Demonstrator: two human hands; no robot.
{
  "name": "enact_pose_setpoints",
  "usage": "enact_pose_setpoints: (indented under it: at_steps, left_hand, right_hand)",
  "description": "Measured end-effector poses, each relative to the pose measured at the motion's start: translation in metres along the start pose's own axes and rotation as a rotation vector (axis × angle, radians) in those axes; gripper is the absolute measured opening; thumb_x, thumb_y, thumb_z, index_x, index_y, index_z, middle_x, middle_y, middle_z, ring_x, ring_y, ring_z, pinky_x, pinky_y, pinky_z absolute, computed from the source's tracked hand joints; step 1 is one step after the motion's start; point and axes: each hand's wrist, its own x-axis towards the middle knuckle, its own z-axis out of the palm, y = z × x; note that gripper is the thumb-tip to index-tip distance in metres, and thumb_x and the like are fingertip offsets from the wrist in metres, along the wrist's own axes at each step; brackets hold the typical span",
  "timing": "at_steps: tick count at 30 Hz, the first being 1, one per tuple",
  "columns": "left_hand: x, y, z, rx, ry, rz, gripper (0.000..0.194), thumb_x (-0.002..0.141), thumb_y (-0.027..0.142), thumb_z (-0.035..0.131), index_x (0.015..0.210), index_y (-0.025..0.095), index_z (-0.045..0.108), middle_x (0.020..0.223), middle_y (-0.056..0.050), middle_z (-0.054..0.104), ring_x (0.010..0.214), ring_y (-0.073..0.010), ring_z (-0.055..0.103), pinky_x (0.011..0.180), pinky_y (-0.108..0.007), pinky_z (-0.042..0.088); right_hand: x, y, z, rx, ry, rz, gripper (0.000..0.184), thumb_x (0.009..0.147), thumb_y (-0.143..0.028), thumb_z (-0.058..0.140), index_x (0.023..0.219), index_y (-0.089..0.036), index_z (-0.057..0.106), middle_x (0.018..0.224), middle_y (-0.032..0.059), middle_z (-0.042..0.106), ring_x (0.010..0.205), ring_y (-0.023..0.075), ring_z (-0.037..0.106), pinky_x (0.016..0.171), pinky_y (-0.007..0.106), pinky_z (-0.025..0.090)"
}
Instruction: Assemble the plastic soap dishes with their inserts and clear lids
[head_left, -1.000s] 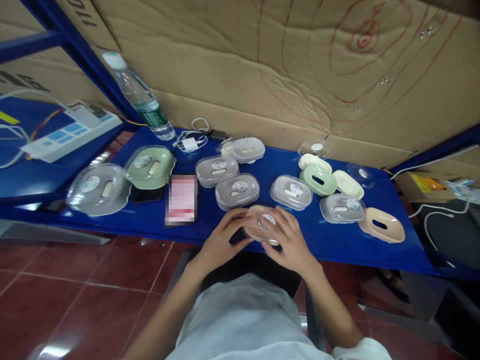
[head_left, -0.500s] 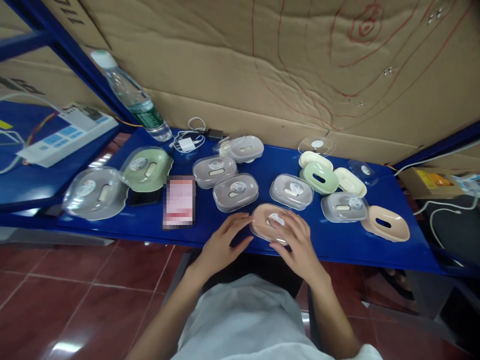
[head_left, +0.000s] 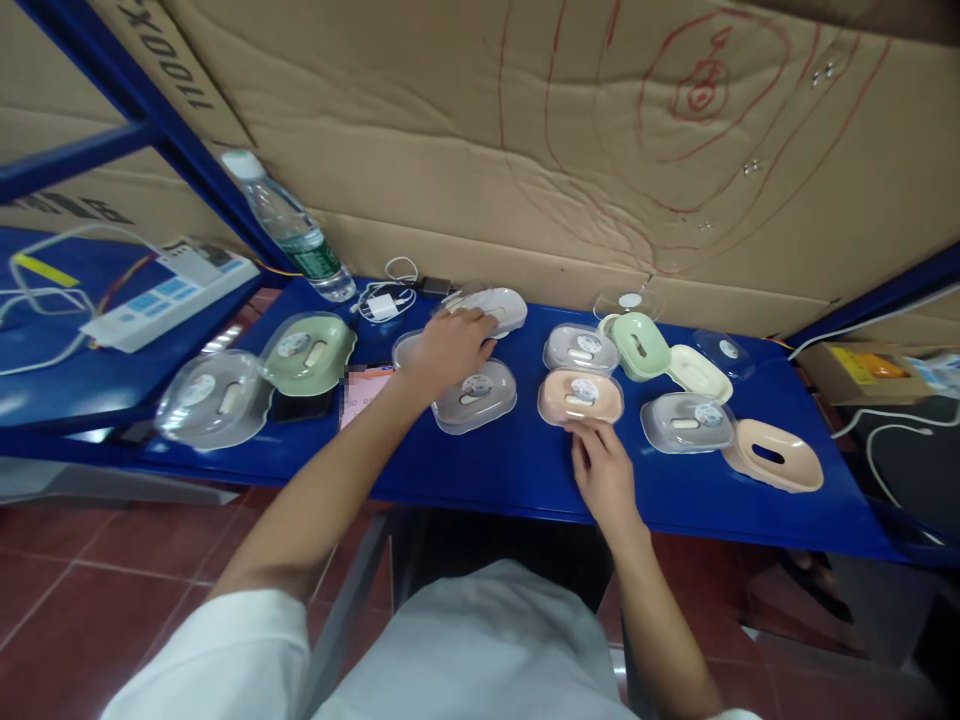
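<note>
My left hand [head_left: 454,348] reaches over the grey soap boxes left of centre, palm down, fingers outstretched. Its fingertips are at the rear grey soap box [head_left: 511,308]; whether they touch it I cannot tell. Under the hand, another grey soap box [head_left: 407,350] is partly hidden, and a third grey soap box [head_left: 480,405] lies in front. At the front edge of a peach soap box [head_left: 559,398] with a clear lid and round sticker, my right hand [head_left: 606,475] rests its extended fingertips. Right behind that box stands a grey lidded soap box [head_left: 570,350].
To the right are a green soap box base [head_left: 652,345], a cream tray [head_left: 701,375], a grey lidded box [head_left: 675,428] and a peach base [head_left: 799,460]. At left stand a water bottle [head_left: 311,255], a green lidded box [head_left: 337,355] and a clear-lidded grey box [head_left: 247,420]. Cardboard [head_left: 420,170] walls the back.
The peach soap box has moved right and away from me, against the grey one, which sits farther back. My left hand has left it for the rear grey boxes. The green base has turned.
</note>
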Motion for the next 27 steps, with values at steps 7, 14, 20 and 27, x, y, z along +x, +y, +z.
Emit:
enact_pose_setpoints:
  at_steps: [7,14,20,27]
  left_hand:
    - [0.049,0.004,0.016,0.049,-0.1,-0.08,0.024,0.097,0.016,0.062,0.115,0.014,0.078,0.122,-0.02,0.077,0.12,-0.0362,0.071,0.094,-0.042,0.052]
    - [0.047,-0.005,0.007,0.014,-0.067,-0.146,0.034,0.103,0.024,0.054,0.132,0.018,0.072,0.135,-0.018,0.074,0.125,-0.035,0.07,0.098,-0.043,0.054]
    - [0.046,-0.021,0.002,-0.059,-0.021,-0.209,0.041,0.105,0.033,0.052,0.14,0.021,0.068,0.138,-0.015,0.074,0.126,-0.034,0.07,0.103,-0.045,0.054]
    - [0.026,-0.032,0.0,-0.152,0.083,-0.164,0.041,0.104,0.032,0.055,0.141,0.018,0.067,0.139,-0.015,0.073,0.127,-0.0331,0.07,0.104,-0.042,0.055]
  right_hand:
    - [0.004,0.0,0.005,-0.043,-0.224,0.036,0.045,0.113,-0.027,0.045,0.156,-0.019,0.058,0.169,0.0198,0.05,0.148,0.0338,0.058,0.116,0.056,0.051]
    - [0.003,-0.003,0.003,-0.039,-0.248,0.039,0.041,0.112,-0.028,0.05,0.149,-0.021,0.065,0.154,0.0159,0.065,0.146,0.0339,0.06,0.118,0.057,0.049]
    - [0.08,-0.017,0.01,-0.009,-0.428,-0.119,0.051,0.109,-0.009,0.038,0.154,-0.017,0.062,0.158,0.0124,0.064,0.147,0.0232,0.06,0.123,0.042,0.048]
    - [0.211,-0.028,0.066,-0.167,-0.594,-0.183,0.045,0.099,-0.004,0.052,0.137,-0.015,0.073,0.14,0.0173,0.075,0.131,0.0315,0.069,0.109,0.045,0.053]
